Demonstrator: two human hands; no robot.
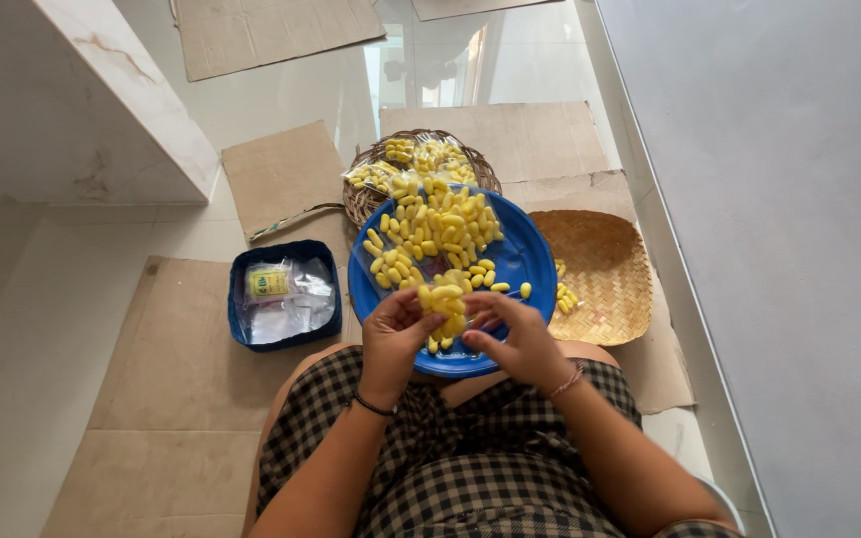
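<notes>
A round blue plate (pixel 528 249) rests on my knees and holds a heap of small yellow oval pieces (pixel 437 231). Over its near edge, my left hand (pixel 398 339) and my right hand (pixel 518 339) together hold a small clear plastic bag (pixel 445 314) filled with the same yellow pieces. Both hands pinch the bag from either side, left fingers at its top left, right fingers at its right. A few loose yellow pieces lie on the plate beside the bag.
A round wicker basket (pixel 366 199) behind the plate carries filled clear bags. A flat woven tray (pixel 605 269) with a few yellow pieces lies to the right. A blue box (pixel 284 294) of empty bags sits left. Cardboard sheets cover the floor; a grey wall runs along the right.
</notes>
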